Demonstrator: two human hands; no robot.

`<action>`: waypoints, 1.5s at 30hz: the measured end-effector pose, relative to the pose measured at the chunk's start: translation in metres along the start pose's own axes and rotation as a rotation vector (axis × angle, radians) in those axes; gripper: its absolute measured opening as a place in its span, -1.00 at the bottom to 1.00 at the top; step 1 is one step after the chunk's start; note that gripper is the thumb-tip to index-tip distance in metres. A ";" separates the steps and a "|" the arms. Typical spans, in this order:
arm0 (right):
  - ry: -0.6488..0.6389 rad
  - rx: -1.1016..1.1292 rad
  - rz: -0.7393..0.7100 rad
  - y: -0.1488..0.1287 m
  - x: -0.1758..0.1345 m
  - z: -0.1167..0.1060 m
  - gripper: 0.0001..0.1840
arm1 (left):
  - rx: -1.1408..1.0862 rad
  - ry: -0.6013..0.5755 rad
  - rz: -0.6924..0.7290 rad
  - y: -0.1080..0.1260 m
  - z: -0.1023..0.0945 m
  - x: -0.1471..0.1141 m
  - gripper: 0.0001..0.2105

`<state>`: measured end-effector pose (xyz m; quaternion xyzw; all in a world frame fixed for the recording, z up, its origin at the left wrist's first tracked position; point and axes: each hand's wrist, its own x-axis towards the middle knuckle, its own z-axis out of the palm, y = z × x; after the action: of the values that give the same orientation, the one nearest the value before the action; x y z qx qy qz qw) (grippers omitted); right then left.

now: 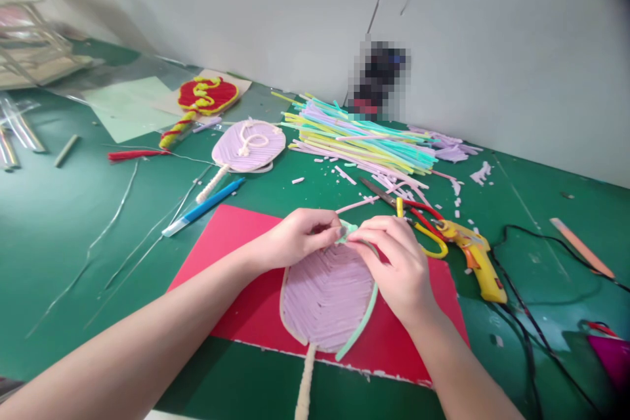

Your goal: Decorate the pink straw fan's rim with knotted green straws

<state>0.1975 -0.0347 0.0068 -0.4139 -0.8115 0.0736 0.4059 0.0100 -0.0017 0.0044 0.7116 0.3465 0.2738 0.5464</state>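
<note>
A lilac hand fan (325,295) covered in fuzzy pipe-cleaner strips lies on a red board (221,236), its cream wrapped handle pointing towards me. A mint green pipe cleaner (363,325) runs along the fan's right edge, its lower end loose near the handle. My left hand (310,236) is closed, pinching the pipe cleaner at the fan's top edge. Close beside it, my right hand (398,259) also pinches the green pipe cleaner, fingers bent and nearly touching the left. The fingers partly hide the fan's top.
Scissors (428,246) and a yellow glue gun (485,269) with a black cord lie right of the board. Behind are a pile of pipe cleaners (359,138), another lilac fan (251,147) and a red-yellow fan (209,95). A blue pen-like tool (207,205) lies left.
</note>
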 end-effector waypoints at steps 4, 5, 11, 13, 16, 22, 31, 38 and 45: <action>-0.045 0.033 -0.033 0.002 0.000 -0.002 -0.86 | 0.000 -0.034 0.012 0.002 -0.001 0.000 -0.74; -0.051 0.053 -0.033 0.003 0.000 -0.003 -0.85 | 0.004 -0.042 0.014 0.002 -0.001 0.000 -0.74; -0.022 0.150 0.020 0.002 0.002 -0.004 -0.86 | 0.020 -0.086 0.012 0.003 -0.002 0.000 -0.74; -0.023 0.165 0.033 0.002 0.003 -0.005 -0.87 | 0.021 -0.096 0.026 0.003 -0.002 0.000 -0.74; -0.051 0.174 0.039 0.002 0.004 -0.005 -0.90 | 0.015 -0.124 0.043 0.003 -0.003 0.000 -0.76; -0.169 0.199 0.006 0.003 0.005 -0.008 -0.88 | 0.039 -0.224 0.086 0.003 -0.008 -0.001 -0.76; -0.360 0.130 -0.130 0.000 0.015 -0.016 -0.87 | 0.017 -0.313 0.135 0.004 -0.013 -0.001 -0.83; -0.470 0.170 -0.193 0.000 0.027 -0.024 -0.87 | -0.028 -0.349 0.097 0.004 -0.013 -0.003 -0.80; -0.381 0.242 -0.161 0.004 0.027 -0.020 -0.94 | -0.069 -0.334 0.103 0.007 -0.016 -0.002 -0.73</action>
<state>0.2056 -0.0171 0.0348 -0.2748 -0.8891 0.2148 0.2965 -0.0022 0.0048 0.0150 0.7448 0.2045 0.1911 0.6058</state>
